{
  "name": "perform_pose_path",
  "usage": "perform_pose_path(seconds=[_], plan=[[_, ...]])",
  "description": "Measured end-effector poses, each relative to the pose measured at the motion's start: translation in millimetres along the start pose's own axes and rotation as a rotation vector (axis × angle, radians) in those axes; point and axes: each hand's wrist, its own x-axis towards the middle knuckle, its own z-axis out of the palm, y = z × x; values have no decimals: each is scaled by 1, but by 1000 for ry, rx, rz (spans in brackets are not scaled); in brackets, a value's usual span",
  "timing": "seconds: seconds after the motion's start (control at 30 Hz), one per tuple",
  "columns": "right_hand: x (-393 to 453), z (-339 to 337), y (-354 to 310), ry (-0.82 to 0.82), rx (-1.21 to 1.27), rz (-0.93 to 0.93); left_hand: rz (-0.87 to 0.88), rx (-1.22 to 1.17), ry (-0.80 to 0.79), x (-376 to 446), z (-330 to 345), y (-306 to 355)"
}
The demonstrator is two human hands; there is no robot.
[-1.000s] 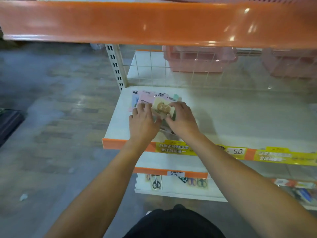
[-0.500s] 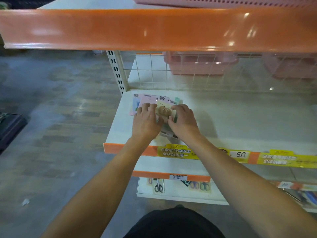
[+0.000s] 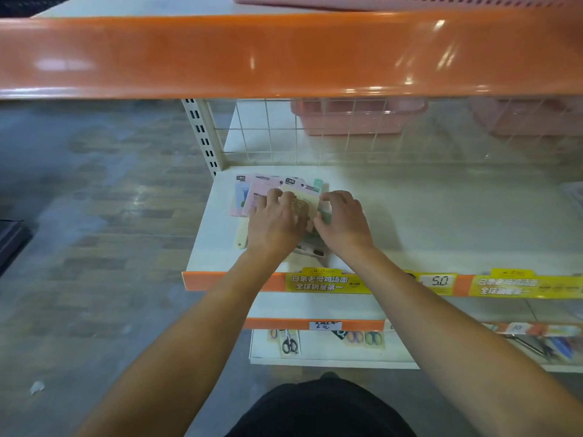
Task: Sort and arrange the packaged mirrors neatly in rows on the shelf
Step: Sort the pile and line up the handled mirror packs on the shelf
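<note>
Several packaged mirrors lie in an overlapping pile at the left end of the white shelf (image 3: pixel 441 222). A cream packaged mirror (image 3: pixel 307 200) is on top, and both hands hold it: my left hand (image 3: pixel 276 223) grips its left side and my right hand (image 3: pixel 344 223) pinches its right edge. Pink packaged mirrors (image 3: pixel 257 195) fan out to the left behind my left hand. A mint packaged mirror (image 3: pixel 318 183) peeks out at the back. A cream handle (image 3: pixel 241 236) sticks out toward the shelf front. More packs lie hidden under my hands.
An orange shelf rail (image 3: pixel 284 55) overhangs close above. A wire grid back panel (image 3: pixel 315 134) stands behind the pile, with pink baskets (image 3: pixel 356 116) beyond it. Price tags (image 3: pixel 440 281) run along the front edge. Packaged scissors (image 3: pixel 288 342) hang on the shelf below.
Both hands stay on the pile, with the cream pack shifted slightly between them. The camera tilted down a little.
</note>
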Motion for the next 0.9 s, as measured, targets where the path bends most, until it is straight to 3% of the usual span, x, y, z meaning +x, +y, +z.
perform_pose_path(seconds=[0.17, 0.47, 0.63, 0.77, 0.9], plan=[[-3, -8, 11, -2, -3, 33, -58, 58, -87, 4, 8, 15], [-16, -15, 27, 8, 24, 32, -100, 80, -105, 5, 8, 28], [-16, -26, 35, 37, 85, 42, -136, -92, -22, 2, -4, 36], [-13, -35, 40, 83, 276, 68, -130, -460, 93, -2, -12, 50], [-14, -43, 37, 72, 430, 92, -63, -666, 56, -6, -7, 70]])
